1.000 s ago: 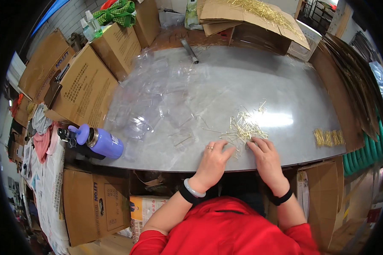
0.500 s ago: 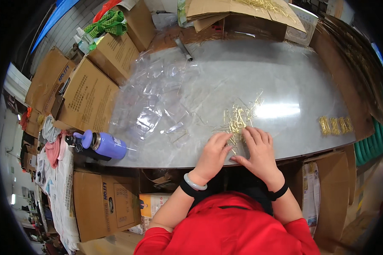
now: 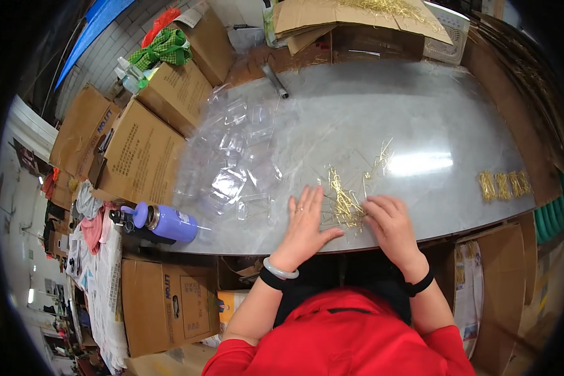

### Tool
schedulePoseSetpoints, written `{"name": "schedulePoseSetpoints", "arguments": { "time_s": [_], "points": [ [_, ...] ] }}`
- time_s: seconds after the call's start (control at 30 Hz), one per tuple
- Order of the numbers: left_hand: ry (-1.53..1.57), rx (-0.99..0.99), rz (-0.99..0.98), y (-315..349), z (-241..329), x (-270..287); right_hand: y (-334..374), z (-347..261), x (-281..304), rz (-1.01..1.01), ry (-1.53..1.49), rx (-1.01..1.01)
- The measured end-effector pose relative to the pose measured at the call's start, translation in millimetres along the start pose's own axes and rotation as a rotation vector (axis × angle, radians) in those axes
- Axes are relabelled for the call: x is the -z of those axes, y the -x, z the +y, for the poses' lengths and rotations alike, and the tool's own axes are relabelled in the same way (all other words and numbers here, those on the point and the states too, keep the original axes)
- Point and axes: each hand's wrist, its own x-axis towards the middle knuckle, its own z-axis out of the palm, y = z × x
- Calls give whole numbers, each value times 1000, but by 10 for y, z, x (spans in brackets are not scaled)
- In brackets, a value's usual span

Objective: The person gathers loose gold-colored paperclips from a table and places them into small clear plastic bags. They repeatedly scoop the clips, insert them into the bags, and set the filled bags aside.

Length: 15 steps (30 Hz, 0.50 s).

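A loose heap of thin gold-coloured wire hooks [image 3: 343, 199] lies on the grey metal table [image 3: 332, 113], with a few strays trailing off toward the far right. My left hand [image 3: 304, 227] rests flat just left of the heap, fingers stretched out and thumb apart, holding nothing. On the heap's right side, my right hand [image 3: 391, 227] has its fingers loosely bent, fingertips at the wires; nothing shows in its grasp. Several neat gold wire bundles [image 3: 502, 185] stand in a row near the table's right edge.
Clear plastic pieces [image 3: 232, 156] spread over the table's left part. A purple bottle [image 3: 174, 224] lies at the left front edge. Cardboard boxes [image 3: 141, 147] line the left side. A short metal tube [image 3: 274, 81] lies at the back, before a cardboard sheet [image 3: 357, 20] holding more wire.
My hands have moved apart from over the heap to its two sides. The left fingers have straightened out flat. The hooks are gathered in a narrower heap, and the view has shifted slightly.
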Motion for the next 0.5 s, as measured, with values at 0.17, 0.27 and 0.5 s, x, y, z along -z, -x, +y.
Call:
{"name": "schedulePoseSetpoints", "arguments": {
  "time_s": [0.17, 0.27, 0.5],
  "points": [
    [162, -119, -4, 26, 67, -33, 4, -112, 173, -64, 91, -59],
    [204, -195, -16, 22, 39, -43, -49, -92, 137, -124, 54, -47],
    [66, -74, 156, 114, 67, -103, -64, 32, -38, -38, 27, -42]
  ]
}}
